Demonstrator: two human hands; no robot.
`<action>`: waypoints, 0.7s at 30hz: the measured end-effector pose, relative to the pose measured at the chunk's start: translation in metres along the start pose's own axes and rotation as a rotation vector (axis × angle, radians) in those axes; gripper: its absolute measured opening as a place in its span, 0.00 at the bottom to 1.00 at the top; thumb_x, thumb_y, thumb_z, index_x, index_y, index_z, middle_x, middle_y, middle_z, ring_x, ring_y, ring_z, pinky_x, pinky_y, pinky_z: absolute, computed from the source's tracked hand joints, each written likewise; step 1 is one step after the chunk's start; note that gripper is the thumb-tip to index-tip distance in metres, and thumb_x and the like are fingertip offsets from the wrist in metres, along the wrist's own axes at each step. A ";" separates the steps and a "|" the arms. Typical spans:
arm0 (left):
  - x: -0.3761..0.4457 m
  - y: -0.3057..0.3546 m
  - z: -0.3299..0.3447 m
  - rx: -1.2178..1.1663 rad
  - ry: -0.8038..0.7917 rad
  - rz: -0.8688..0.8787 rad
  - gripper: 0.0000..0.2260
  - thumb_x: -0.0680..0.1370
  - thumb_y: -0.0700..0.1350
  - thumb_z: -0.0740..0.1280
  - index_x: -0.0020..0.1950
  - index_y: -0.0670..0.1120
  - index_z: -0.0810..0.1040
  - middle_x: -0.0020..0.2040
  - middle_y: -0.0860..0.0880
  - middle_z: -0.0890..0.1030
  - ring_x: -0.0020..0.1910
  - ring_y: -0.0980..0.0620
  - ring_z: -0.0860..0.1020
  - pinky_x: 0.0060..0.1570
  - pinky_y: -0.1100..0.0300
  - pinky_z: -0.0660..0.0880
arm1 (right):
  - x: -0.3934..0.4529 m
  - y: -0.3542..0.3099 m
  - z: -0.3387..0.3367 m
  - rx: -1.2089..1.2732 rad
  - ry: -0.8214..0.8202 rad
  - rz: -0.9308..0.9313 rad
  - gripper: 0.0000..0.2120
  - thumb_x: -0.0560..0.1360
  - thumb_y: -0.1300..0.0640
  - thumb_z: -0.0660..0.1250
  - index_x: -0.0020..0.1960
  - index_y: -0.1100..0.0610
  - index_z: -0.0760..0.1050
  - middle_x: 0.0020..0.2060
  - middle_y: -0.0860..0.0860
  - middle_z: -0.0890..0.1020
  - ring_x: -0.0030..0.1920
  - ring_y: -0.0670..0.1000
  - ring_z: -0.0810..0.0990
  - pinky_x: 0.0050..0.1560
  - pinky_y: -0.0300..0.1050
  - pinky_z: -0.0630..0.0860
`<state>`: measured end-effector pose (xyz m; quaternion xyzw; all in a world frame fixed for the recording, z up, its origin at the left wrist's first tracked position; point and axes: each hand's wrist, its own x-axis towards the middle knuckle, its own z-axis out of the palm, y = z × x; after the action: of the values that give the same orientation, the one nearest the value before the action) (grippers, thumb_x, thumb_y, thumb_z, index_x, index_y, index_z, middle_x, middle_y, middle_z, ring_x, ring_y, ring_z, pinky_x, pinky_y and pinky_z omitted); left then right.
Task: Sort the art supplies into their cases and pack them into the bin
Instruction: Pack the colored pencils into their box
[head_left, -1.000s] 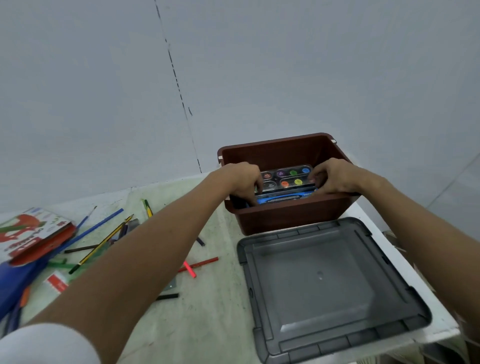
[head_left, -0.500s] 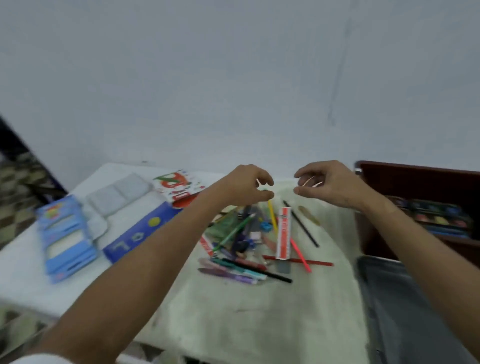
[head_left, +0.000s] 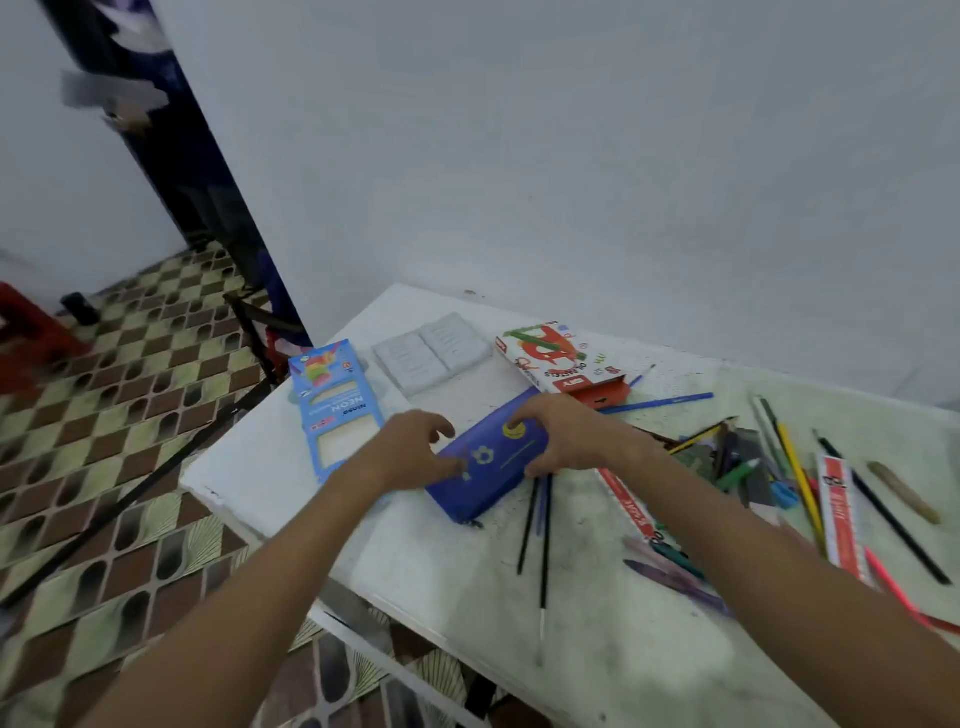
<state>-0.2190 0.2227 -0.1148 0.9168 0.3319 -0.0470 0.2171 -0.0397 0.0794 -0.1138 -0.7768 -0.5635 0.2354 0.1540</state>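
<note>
pencil case (head_left: 488, 457): on the table (head_left: 415, 551), near its left end, lying slantwise.
left hand (head_left: 410, 452): at the pencil case's 9 o'clock, touching its near-left end.
right hand (head_left: 563, 439): at the pencil case's 3 o'clock, over its far-right end.
neon paper pack (head_left: 332, 405): at 9 o'clock from the pencil case, by the table's left edge.
plastic tray (head_left: 431, 351): at 11 o'clock from the pencil case, towards the wall.
oil pastel box (head_left: 558, 356): at 1 o'clock from the pencil case, right of the plastic tray.
paintbrushes (head_left: 537, 525): at 5 o'clock from the pencil case, their far ends under the right hand.
pencil heap (head_left: 737, 457): at 3 o'clock, beyond the right forearm.
ruler (head_left: 839, 514): right of the pencil heap.
</note>
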 end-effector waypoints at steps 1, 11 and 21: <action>-0.001 -0.004 0.008 0.011 -0.018 0.028 0.25 0.70 0.59 0.72 0.64 0.50 0.76 0.57 0.48 0.76 0.51 0.51 0.74 0.49 0.59 0.72 | 0.007 -0.002 0.005 -0.048 -0.023 0.016 0.30 0.66 0.56 0.77 0.66 0.54 0.71 0.63 0.50 0.72 0.63 0.49 0.71 0.59 0.39 0.70; 0.006 -0.010 0.023 -0.099 -0.015 0.169 0.29 0.71 0.65 0.68 0.66 0.51 0.74 0.57 0.50 0.78 0.52 0.53 0.76 0.50 0.60 0.72 | 0.026 -0.005 0.016 -0.305 -0.073 0.090 0.26 0.71 0.66 0.68 0.67 0.50 0.72 0.68 0.48 0.69 0.68 0.52 0.68 0.65 0.48 0.69; 0.013 -0.107 -0.044 -0.208 0.337 -0.191 0.20 0.75 0.49 0.68 0.66 0.45 0.75 0.62 0.44 0.76 0.59 0.46 0.75 0.53 0.60 0.68 | 0.069 -0.088 0.025 0.109 0.031 -0.005 0.21 0.74 0.50 0.69 0.65 0.53 0.74 0.62 0.50 0.77 0.55 0.47 0.77 0.53 0.37 0.72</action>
<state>-0.2789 0.3230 -0.1175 0.8488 0.4517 0.1208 0.2466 -0.1065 0.1721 -0.1038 -0.7693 -0.5494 0.2532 0.2053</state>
